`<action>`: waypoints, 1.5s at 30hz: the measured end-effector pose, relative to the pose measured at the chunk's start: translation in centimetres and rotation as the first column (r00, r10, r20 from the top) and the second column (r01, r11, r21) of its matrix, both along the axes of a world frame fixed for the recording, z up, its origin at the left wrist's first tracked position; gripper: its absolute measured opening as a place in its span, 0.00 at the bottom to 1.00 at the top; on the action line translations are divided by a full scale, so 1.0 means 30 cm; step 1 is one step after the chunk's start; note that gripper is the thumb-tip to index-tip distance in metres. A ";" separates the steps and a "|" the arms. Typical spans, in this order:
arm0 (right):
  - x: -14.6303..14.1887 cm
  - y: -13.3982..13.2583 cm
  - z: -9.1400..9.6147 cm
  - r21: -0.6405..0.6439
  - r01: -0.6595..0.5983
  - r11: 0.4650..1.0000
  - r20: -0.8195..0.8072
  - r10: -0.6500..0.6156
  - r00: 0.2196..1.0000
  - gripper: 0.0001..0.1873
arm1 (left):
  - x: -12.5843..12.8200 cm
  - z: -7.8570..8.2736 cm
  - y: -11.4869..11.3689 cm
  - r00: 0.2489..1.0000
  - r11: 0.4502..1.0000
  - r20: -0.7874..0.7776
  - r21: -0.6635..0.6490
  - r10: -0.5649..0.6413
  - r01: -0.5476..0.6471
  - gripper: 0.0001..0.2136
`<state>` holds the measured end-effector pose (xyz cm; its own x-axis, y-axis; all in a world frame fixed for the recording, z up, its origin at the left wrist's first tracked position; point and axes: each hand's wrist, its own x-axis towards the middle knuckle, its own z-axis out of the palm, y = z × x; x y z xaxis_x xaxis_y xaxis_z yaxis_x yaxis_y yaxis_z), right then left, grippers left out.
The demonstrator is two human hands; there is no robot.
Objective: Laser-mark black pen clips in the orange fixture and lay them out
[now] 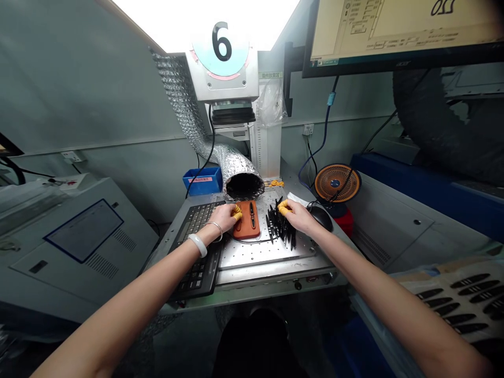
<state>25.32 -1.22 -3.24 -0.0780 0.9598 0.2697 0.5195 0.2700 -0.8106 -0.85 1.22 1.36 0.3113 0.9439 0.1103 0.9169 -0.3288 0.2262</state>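
Note:
My left hand (225,217) rests at the left edge of an orange fixture block (248,222) on the perforated metal plate (255,254). Its fingers, with yellow finger cots, curl against the block. A slim black part (252,214) lies in the block's slot. My right hand (300,216) sits on a pile of several black slim parts (280,226) just right of the block, its cot-covered fingertips pinched among them; I cannot make out what they hold.
A laser head marked 6 (222,58) hangs above the plate, with a silver flexible duct (236,173) opening behind the block. A black keyboard (199,247) lies left, a mouse (321,216) and small orange fan (337,183) right, a blue bin (202,180) behind. A tray of black parts (468,299) sits near right.

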 end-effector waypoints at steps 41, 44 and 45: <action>-0.056 -0.003 0.019 -0.041 0.003 0.999 0.043 -0.001 0.999 0.06 | 0.128 -0.029 0.084 0.968 0.982 -0.207 0.097 -0.140 0.162 0.10; -0.085 0.007 0.030 -0.022 -0.011 1.000 0.105 0.014 0.994 0.05 | 0.132 -0.017 0.084 0.959 0.975 -0.242 0.127 -0.150 0.185 0.11; -0.099 0.012 0.033 -0.012 -0.012 1.000 0.139 0.014 0.990 0.06 | 0.129 -0.010 0.083 0.958 0.973 -0.246 0.138 -0.147 0.185 0.11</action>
